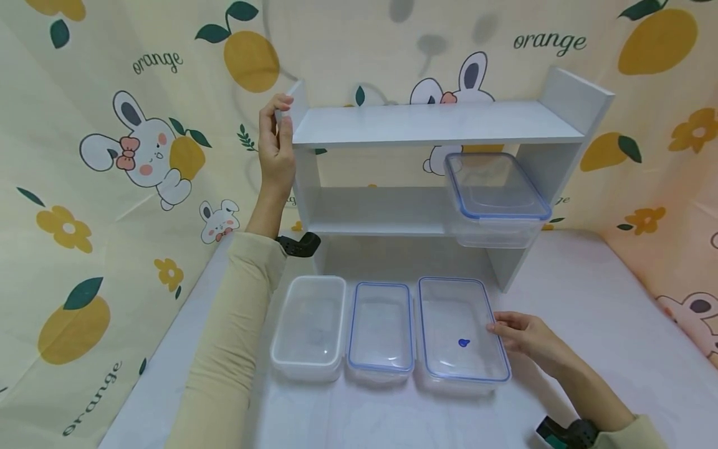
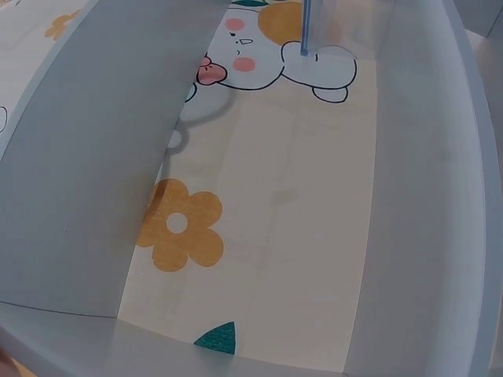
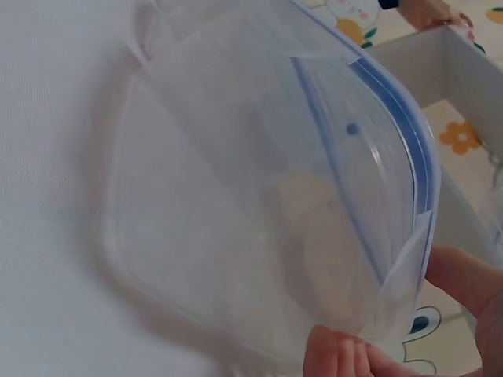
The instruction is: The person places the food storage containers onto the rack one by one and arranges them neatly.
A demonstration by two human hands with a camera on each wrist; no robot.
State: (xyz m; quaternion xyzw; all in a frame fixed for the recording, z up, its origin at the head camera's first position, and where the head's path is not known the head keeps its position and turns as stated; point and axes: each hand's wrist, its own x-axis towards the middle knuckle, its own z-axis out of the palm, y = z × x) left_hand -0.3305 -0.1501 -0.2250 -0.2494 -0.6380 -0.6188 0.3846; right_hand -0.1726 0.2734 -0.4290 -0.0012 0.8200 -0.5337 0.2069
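Note:
In the head view the left hand (image 1: pixel 277 146) grips the top of the left side panel of a white shelf unit (image 1: pixel 437 125). The right hand (image 1: pixel 527 337) holds the right edge of the largest clear box (image 1: pixel 460 324), which has a blue-rimmed lid and a small blue mark. The right wrist view shows its fingers and thumb at the side of that clear box (image 3: pixel 236 196). Left of it stand a smaller blue-rimmed box (image 1: pixel 381 327) and a white-rimmed box (image 1: pixel 310 324). Another blue-rimmed box (image 1: pixel 499 193) sits on the middle shelf at the right, jutting over the front edge.
The three boxes stand in a row on a white cloth surface (image 1: pixel 359 418) before the shelf unit. A patterned cloth (image 1: pixel 112 237) hangs behind and at the sides. The left wrist view looks into a compartment between shelf boards (image 2: pixel 424 188).

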